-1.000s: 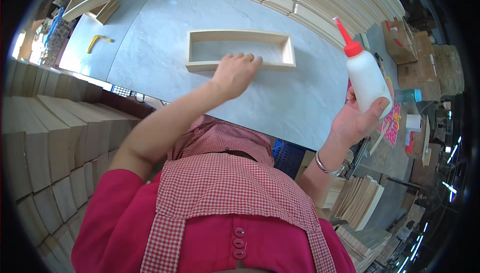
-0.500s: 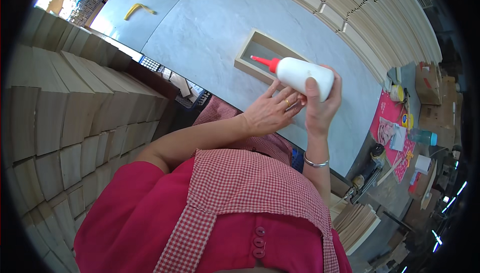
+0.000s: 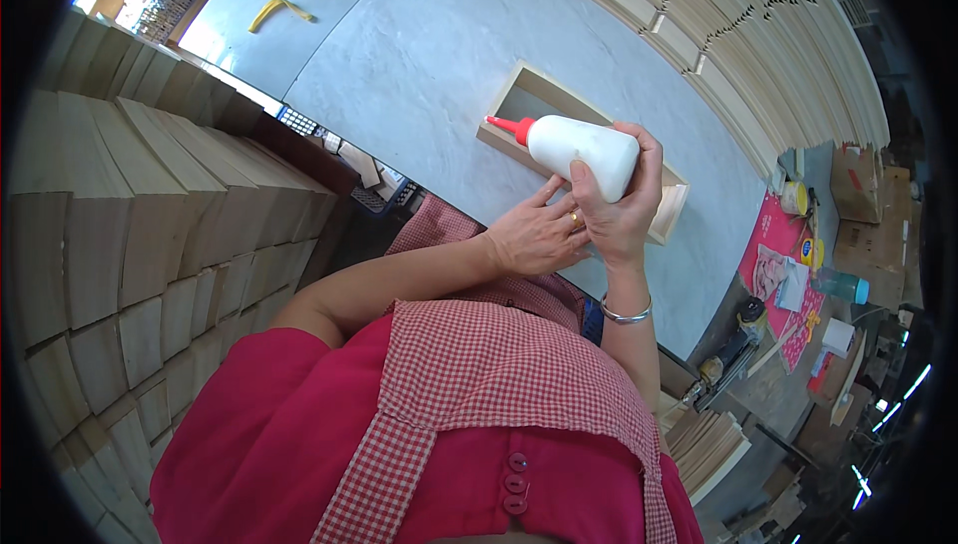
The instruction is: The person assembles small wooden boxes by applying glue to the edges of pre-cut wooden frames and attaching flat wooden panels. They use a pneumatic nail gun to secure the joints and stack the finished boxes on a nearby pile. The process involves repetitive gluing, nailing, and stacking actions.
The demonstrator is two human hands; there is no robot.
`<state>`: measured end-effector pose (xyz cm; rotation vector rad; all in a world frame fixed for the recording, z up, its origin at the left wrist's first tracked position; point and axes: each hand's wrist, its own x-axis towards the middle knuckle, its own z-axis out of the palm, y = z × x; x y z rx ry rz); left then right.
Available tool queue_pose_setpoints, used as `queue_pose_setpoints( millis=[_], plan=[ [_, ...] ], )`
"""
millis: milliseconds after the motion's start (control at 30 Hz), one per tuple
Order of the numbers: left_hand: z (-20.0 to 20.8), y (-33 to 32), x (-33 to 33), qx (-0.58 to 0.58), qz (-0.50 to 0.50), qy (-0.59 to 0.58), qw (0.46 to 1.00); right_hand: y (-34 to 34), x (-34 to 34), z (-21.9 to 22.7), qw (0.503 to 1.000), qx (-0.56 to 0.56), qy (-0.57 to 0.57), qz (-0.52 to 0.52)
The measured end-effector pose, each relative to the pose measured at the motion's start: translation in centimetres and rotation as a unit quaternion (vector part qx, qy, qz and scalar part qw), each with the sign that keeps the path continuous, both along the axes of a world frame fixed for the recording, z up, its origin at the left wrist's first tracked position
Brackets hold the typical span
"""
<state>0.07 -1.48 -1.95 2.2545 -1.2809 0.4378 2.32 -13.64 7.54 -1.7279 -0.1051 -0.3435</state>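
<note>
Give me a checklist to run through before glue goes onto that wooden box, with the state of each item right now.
1. Grip on bottle: right hand wraps the white glue bottle: ok.
2. Nozzle aim: the red tip points at the near-left corner of the open wooden box: ok.
3. Cap off the nozzle: too small to see: cannot tell.
4. Box steadied: left hand sits against the right hand and bottle base, not on the box: not ok.
5. Box flat on the grey tabletop, open side up: ok.
6. Inside of box free of debris: mostly hidden by bottle and hands: cannot tell.
</note>
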Motion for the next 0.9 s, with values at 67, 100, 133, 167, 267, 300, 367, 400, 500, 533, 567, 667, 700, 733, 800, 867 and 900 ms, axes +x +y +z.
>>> queue_pose_setpoints(
  millis=[67, 100, 133, 167, 267, 300, 367, 400, 500, 533, 567, 667, 700, 733, 800, 867, 900],
  plan=[
    [0.1, 0.0, 0.0, -0.003, 0.0, -0.005, 1.0, 0.0, 0.3, 0.1, 1.0, -0.016, -0.012, 0.006],
    [0.2, 0.0, 0.1, -0.004, 0.001, -0.005, 1.0, -0.1, 0.5, 0.1, 0.999, -0.026, -0.018, 0.01],
    [0.3, 0.0, 0.1, -0.006, 0.001, -0.006, 1.0, -0.1, 0.7, 0.1, 0.999, -0.037, -0.025, 0.014],
    [0.4, 0.0, 0.1, -0.007, 0.001, -0.002, 1.0, -0.1, 0.9, 0.1, 0.999, -0.043, -0.029, 0.012],
    [0.8, 0.1, 0.1, -0.004, 0.004, 0.009, 1.0, -0.1, 1.7, 0.1, 0.997, -0.063, -0.051, 0.001],
    [0.9, 0.1, 0.1, 0.002, 0.003, 0.011, 1.0, -0.2, 2.0, -0.1, 0.995, -0.071, -0.064, -0.011],
    [1.0, 0.2, 0.2, 0.014, 0.002, 0.013, 1.0, -0.3, 2.6, -0.3, 0.993, -0.084, -0.079, -0.031],
    [1.2, 0.2, 0.2, 0.02, 0.003, 0.013, 1.0, -0.3, 2.9, -0.3, 0.992, -0.087, -0.082, -0.038],
    [1.3, 0.1, 0.2, 0.021, 0.007, 0.012, 1.0, -0.3, 4.0, -0.3, 0.987, -0.107, -0.102, -0.058],
    [1.3, 0.1, 0.2, 0.019, 0.007, 0.012, 1.0, -0.4, 4.3, -0.4, 0.985, -0.114, -0.111, -0.064],
    [1.3, 0.1, 0.2, 0.021, 0.009, 0.008, 1.0, -0.3, 4.6, -0.4, 0.984, -0.119, -0.113, -0.07],
    [1.4, 0.1, 0.2, 0.019, 0.012, -0.002, 1.0, -0.5, 5.0, -0.1, 0.979, -0.138, -0.12, -0.084],
    [1.4, 0.1, 0.2, 0.018, 0.013, -0.004, 1.0, -0.6, 5.0, -0.1, 0.978, -0.143, -0.123, -0.084],
    [1.4, 0.1, 0.2, 0.017, 0.015, -0.006, 1.0, -0.7, 5.0, -0.1, 0.977, -0.148, -0.125, -0.085],
    [1.3, 0.1, 0.2, 0.015, 0.016, -0.008, 1.0, -1.1, 4.5, 0.0, 0.977, -0.147, -0.12, -0.093],
    [1.2, 0.0, 0.2, 0.019, 0.017, -0.009, 1.0, -1.7, 3.8, 0.2, 0.977, -0.149, -0.109, -0.102],
    [1.4, 0.1, 0.2, 0.024, 0.018, -0.008, 1.0, -2.0, 3.4, 0.6, 0.978, -0.152, -0.1, -0.106]
  ],
)
